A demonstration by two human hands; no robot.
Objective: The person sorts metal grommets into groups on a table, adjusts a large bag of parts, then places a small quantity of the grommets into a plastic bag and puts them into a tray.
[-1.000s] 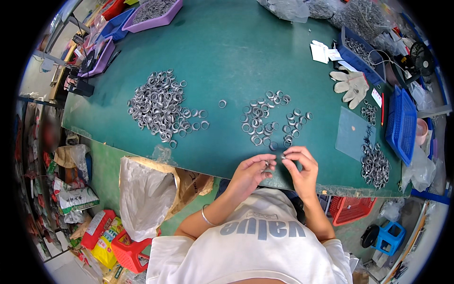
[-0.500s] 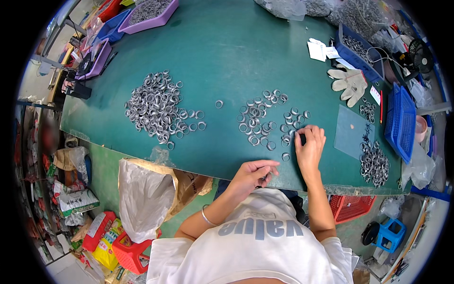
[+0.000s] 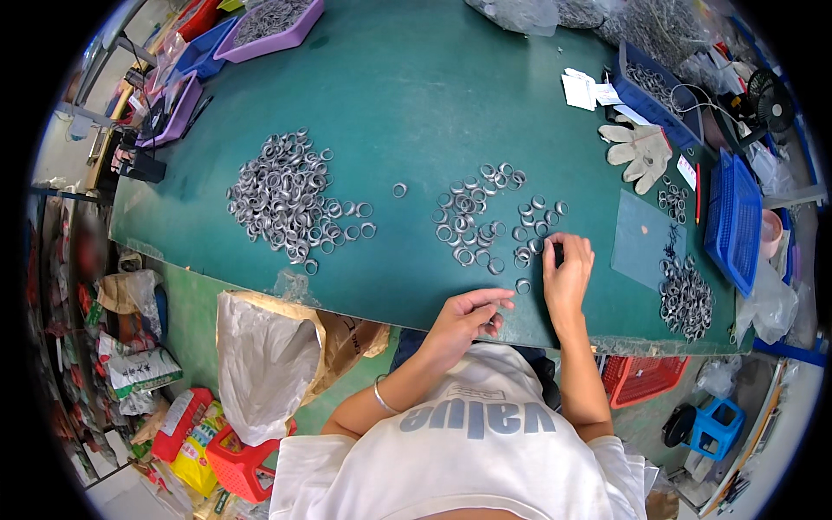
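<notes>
Showing a green surface (image 3: 381, 104) in the head view, with clock positions taken about its centre. Grey metal rings lie in groups: a large heap (image 3: 282, 195) at 10 o'clock, a looser cluster (image 3: 469, 205) at 1 o'clock and a compact pile (image 3: 685, 299) between 3 and 4 o'clock. Right hand (image 3: 568, 276), 3 o'clock: fingers curled downward, tips just beside the looser cluster's 4 o'clock edge; whether they pinch a ring cannot be told. Left hand (image 3: 459, 325), between 4 and 5 o'clock: index finger extended, others curled; whether it grips anything cannot be told. Between the hands lies a single ring (image 3: 522, 292). Work glove (image 3: 642, 158), 2 o'clock; blue plastic basket (image 3: 735, 227), 3 o'clock.
</notes>
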